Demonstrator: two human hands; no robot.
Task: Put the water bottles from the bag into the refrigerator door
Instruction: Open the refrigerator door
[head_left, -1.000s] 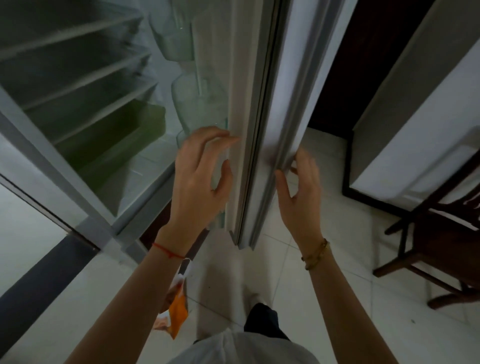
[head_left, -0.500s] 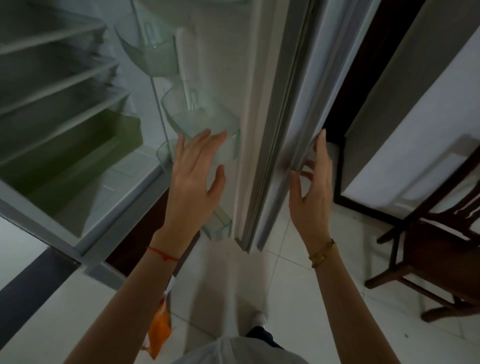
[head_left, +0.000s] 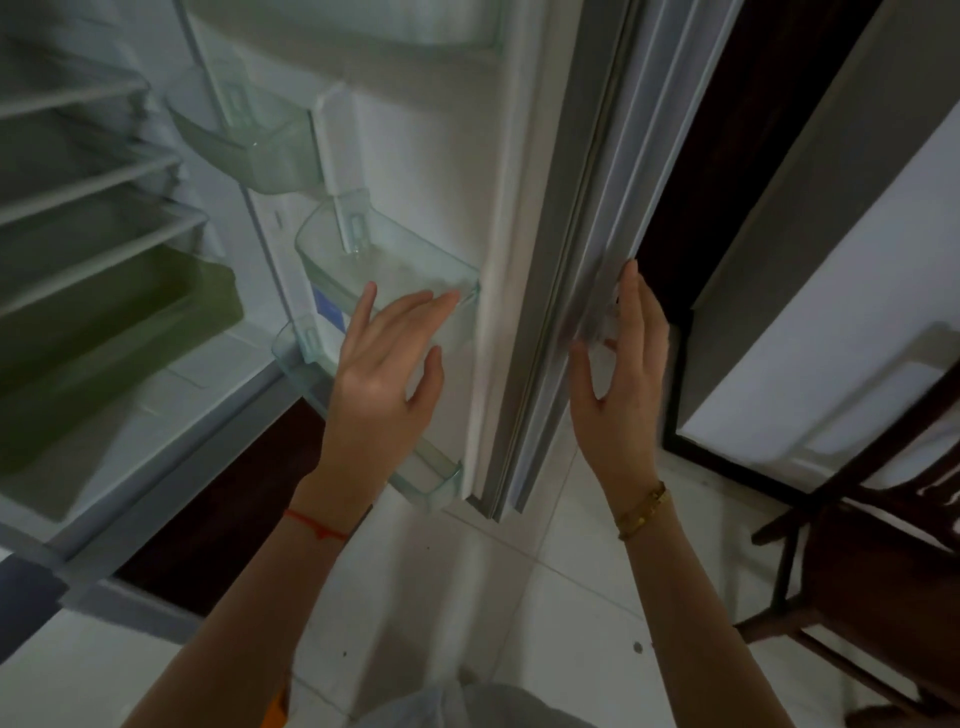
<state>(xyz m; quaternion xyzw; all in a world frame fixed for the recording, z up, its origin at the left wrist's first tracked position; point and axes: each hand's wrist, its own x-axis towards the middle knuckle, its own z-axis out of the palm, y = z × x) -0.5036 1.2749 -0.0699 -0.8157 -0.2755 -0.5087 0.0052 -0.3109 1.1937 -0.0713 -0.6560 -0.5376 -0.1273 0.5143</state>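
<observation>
The white refrigerator door (head_left: 426, 171) stands open, edge-on ahead of me. Its inner side carries clear plastic bins: an upper one (head_left: 260, 150), a middle one (head_left: 374, 260) and a lower one (head_left: 436, 483), all without bottles. My left hand (head_left: 387, 374) is open, fingers straight, just in front of the middle bin's rim. My right hand (head_left: 621, 364) is open on the door's outer side, fingertips against the grey door edge (head_left: 582, 260). An orange sliver at the bottom edge may be the bag (head_left: 278, 709). No water bottle shows.
The refrigerator's inside (head_left: 104, 260) lies at left with wire shelves and a green drawer (head_left: 119, 332). A dark wooden chair (head_left: 857, 561) stands at right on the white tiled floor (head_left: 519, 597). A white cabinet (head_left: 831, 312) sits beyond the door.
The door has swung wider open, showing more of its bins. Both hands moved with it, the left hand now nearer the middle bin. The orange bag slid almost out of view.
</observation>
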